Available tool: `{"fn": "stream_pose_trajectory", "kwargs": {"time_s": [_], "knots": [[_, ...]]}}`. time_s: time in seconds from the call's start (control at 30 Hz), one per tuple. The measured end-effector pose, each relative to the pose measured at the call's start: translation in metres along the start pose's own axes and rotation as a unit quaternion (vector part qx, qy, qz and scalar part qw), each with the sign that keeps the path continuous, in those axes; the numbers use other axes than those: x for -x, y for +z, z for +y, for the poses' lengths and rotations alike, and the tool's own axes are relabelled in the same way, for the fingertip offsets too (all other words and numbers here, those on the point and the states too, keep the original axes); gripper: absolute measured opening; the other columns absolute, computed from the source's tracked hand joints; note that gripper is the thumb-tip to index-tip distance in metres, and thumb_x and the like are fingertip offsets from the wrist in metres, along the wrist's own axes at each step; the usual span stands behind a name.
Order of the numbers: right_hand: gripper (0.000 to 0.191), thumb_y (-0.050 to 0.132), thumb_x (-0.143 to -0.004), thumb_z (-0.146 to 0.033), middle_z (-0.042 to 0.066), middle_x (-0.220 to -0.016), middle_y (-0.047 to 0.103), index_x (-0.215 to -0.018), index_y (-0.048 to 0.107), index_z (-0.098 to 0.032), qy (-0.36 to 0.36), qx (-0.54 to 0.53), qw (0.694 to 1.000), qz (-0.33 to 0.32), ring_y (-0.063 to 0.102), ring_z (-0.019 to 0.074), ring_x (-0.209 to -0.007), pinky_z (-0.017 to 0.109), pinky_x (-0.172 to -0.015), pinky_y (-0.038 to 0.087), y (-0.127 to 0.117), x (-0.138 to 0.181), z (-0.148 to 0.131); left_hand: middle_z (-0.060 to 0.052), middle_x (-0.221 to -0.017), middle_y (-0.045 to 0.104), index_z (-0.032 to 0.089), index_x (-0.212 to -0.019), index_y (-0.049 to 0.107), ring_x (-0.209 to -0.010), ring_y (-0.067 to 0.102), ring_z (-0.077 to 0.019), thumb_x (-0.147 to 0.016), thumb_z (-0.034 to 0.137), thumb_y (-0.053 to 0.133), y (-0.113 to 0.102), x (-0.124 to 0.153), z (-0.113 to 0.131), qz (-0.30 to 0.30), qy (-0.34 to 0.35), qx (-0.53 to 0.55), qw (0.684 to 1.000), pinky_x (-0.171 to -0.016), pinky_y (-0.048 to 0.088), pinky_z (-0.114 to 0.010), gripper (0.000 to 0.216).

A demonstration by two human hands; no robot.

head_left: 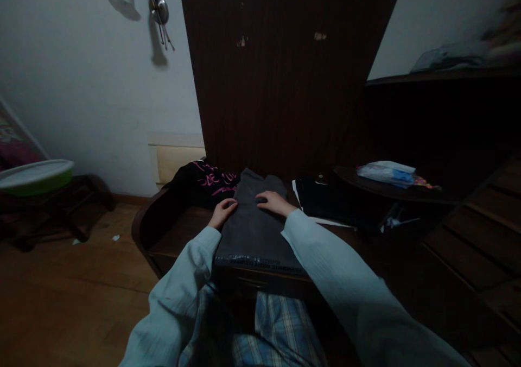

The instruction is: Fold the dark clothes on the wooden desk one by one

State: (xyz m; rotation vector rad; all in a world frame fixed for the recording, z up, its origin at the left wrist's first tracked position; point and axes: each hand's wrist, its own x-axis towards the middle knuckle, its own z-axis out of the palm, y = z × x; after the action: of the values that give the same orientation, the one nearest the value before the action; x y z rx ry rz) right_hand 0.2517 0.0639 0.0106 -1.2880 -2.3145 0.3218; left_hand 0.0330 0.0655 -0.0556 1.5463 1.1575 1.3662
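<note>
A dark grey garment lies lengthwise on a low dark wooden table, its near hem hanging at the table's front edge. My left hand rests on the garment's left edge with the fingers curled onto the cloth. My right hand lies flat on the cloth near its far end, fingers stretched out. Both arms wear pale blue sleeves. A black garment with pink lettering lies bunched just beyond my left hand.
A dark folded item on white paper lies right of the grey garment. A shelf at right carries a blue-white packet. A tall dark wooden cabinet stands behind. A green-rimmed tray sits on a stool at left, above wooden floor.
</note>
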Motion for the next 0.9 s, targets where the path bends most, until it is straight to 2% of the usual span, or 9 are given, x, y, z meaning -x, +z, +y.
{"fn": "stream_pose_trajectory", "kwargs": {"time_s": [0.13, 0.3, 0.43, 0.53, 0.73, 0.9], "knots": [[0.026, 0.064, -0.065, -0.016, 0.006, -0.098, 0.064, -0.091, 0.064, -0.019, 0.0, -0.035, 0.999, 0.001, 0.057, 0.0208, -0.095, 0.034, -0.086, 0.042, 0.012, -0.015, -0.003, -0.007, -0.082, 0.066, 0.013, -0.078, 0.065, -0.078, 0.059, -0.0182, -0.06, 0.042, 0.063, 0.0, 0.0, -0.001, 0.023, 0.034, -0.044, 0.998, -0.073, 0.046, -0.03, 0.035], [0.04, 0.063, -0.059, -0.006, 0.004, -0.099, 0.063, -0.097, 0.06, -0.017, -0.033, -0.113, 0.993, -0.013, 0.058, 0.0159, -0.092, 0.03, -0.084, 0.043, 0.017, -0.015, 0.003, -0.008, -0.087, 0.065, 0.015, -0.075, 0.067, -0.086, 0.058, -0.0193, -0.062, 0.038, 0.062, -0.001, 0.001, 0.001, 0.034, 0.054, -0.056, 0.996, -0.081, 0.043, -0.032, 0.027], [0.026, 0.062, -0.059, -0.007, 0.001, -0.086, 0.064, -0.084, 0.061, -0.016, -0.038, -0.097, 0.994, -0.029, 0.058, 0.0147, -0.084, 0.029, -0.079, 0.044, 0.017, -0.012, 0.006, -0.007, -0.086, 0.064, 0.017, -0.075, 0.067, -0.084, 0.058, -0.0178, -0.068, 0.034, 0.058, 0.0, 0.005, 0.007, 0.052, 0.12, -0.118, 0.984, -0.079, 0.044, -0.031, 0.021], [0.023, 0.063, -0.059, -0.01, 0.001, -0.081, 0.064, -0.081, 0.061, -0.016, -0.03, -0.071, 0.997, -0.019, 0.057, 0.0146, -0.077, 0.028, -0.072, 0.044, 0.017, -0.012, 0.007, -0.006, -0.085, 0.063, 0.018, -0.076, 0.067, -0.082, 0.058, -0.0169, -0.072, 0.031, 0.055, 0.0, 0.007, 0.011, 0.057, 0.159, -0.168, 0.971, -0.079, 0.044, -0.03, 0.019], [0.036, 0.064, -0.058, -0.008, 0.003, -0.093, 0.064, -0.093, 0.062, -0.017, -0.041, -0.085, 0.994, -0.05, 0.058, 0.0153, -0.082, 0.027, -0.075, 0.043, 0.021, -0.01, 0.006, -0.006, -0.093, 0.06, 0.019, -0.079, 0.067, -0.088, 0.056, -0.0168, -0.075, 0.023, 0.05, 0.001, 0.009, 0.014, 0.058, 0.182, -0.211, 0.959, -0.079, 0.044, -0.03, 0.017], [0.031, 0.063, -0.058, -0.006, 0.002, -0.09, 0.065, -0.086, 0.064, -0.017, -0.058, -0.091, 0.992, -0.058, 0.057, 0.0166, -0.085, 0.028, -0.078, 0.042, 0.022, -0.007, 0.004, -0.007, -0.096, 0.057, 0.018, -0.075, 0.064, -0.089, 0.055, -0.0174, -0.071, 0.021, 0.053, 0.001, 0.011, 0.014, 0.05, 0.182, -0.215, 0.958, -0.073, 0.046, -0.028, 0.012]]}}
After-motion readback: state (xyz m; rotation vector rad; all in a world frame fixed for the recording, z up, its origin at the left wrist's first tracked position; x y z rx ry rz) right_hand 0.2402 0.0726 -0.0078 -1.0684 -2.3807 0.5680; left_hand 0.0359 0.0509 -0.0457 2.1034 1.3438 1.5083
